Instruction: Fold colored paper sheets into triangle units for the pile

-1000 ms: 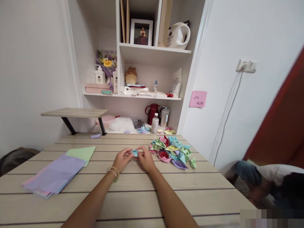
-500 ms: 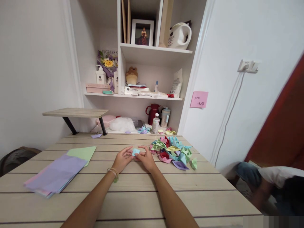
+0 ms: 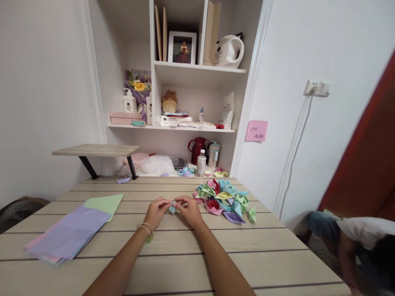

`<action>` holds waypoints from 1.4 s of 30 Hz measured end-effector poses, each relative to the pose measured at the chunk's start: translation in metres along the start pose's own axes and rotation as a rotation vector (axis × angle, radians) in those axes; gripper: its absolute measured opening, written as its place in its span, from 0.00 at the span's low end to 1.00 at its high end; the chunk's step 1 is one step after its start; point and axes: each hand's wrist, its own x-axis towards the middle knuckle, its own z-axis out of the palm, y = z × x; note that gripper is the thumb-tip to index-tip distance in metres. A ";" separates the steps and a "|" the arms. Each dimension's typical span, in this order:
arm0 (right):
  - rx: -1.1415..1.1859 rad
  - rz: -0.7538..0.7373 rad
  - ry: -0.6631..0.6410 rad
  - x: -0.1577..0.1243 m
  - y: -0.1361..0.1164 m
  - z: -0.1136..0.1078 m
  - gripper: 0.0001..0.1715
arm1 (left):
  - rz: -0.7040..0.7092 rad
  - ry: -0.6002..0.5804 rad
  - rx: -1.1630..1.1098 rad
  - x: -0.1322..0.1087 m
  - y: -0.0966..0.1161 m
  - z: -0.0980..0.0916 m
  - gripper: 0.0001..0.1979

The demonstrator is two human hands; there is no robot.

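Observation:
A small folded light-blue paper is pinched between both hands above the middle of the slatted wooden table. My left hand holds its left side, fingers closed, with bracelets at the wrist. On the other side my right hand grips the paper between thumb and fingers. Just right of my right hand lies a pile of folded paper boats in several colours. Flat purple sheets lie stacked at the left with a green sheet partly under them.
A raised wooden shelf stands at the back left. Behind the table, a white cabinet holds a bottle, a red jug and more folded paper. A person crouches at the lower right.
The blue paper has turned from a flat, squarish face to a downward-pointing shape, and my fingers have closed in around its top. The view has shifted slightly.

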 end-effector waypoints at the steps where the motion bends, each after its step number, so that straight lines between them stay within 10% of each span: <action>1: -0.061 -0.019 0.002 0.000 -0.001 -0.001 0.11 | 0.018 -0.008 0.024 0.000 0.001 0.000 0.09; 33: -0.126 0.045 -0.080 -0.001 0.002 0.001 0.08 | -0.269 0.133 -0.348 0.000 -0.001 0.008 0.14; 42: -0.096 0.106 0.023 0.001 0.006 -0.005 0.10 | -0.509 -0.067 -0.652 -0.004 -0.001 0.008 0.22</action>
